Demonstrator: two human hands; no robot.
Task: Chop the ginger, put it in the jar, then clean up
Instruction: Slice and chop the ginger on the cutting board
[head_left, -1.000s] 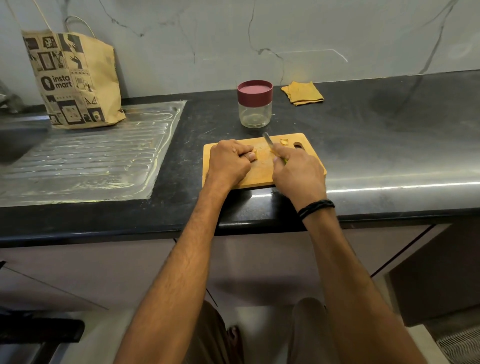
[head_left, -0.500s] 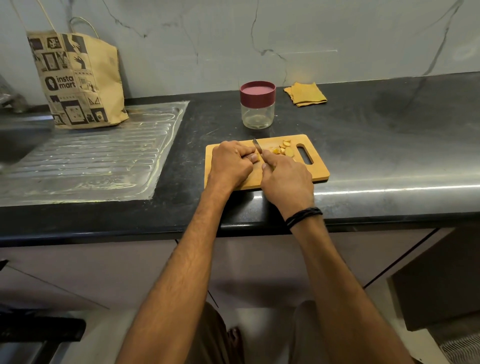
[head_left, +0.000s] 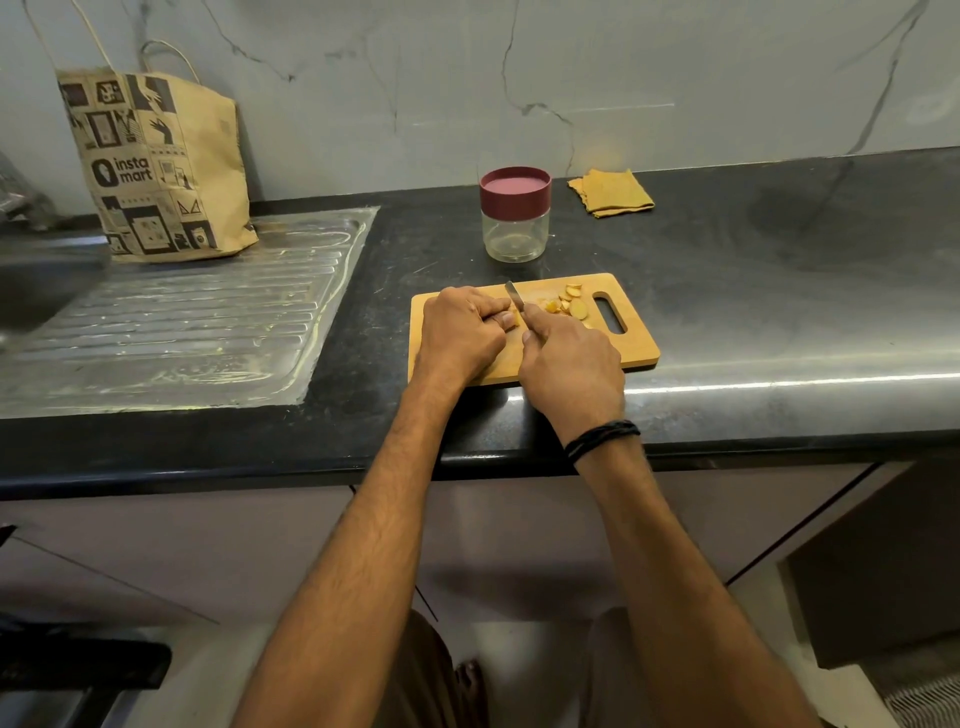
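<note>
A wooden cutting board (head_left: 636, 348) lies on the black counter near its front edge. My left hand (head_left: 460, 332) curls over a piece of ginger (head_left: 511, 318) on the board; only a sliver of it shows by my fingertips. My right hand (head_left: 569, 366) grips a knife (head_left: 515, 295), its blade pointing away beside my left fingers. Several cut ginger slices (head_left: 571, 304) lie on the board near its handle slot. Behind the board stands a clear glass jar (head_left: 515, 214) with a maroon lid on it.
A folded yellow cloth (head_left: 610, 191) lies right of the jar by the wall. A printed paper bag (head_left: 156, 166) stands on the steel drainboard (head_left: 182, 322) at the left. The counter edge (head_left: 779, 441) runs just under my wrists.
My right hand moved the knife left, from over the slices to right beside my left fingers. More cut slices are now uncovered by the handle slot.
</note>
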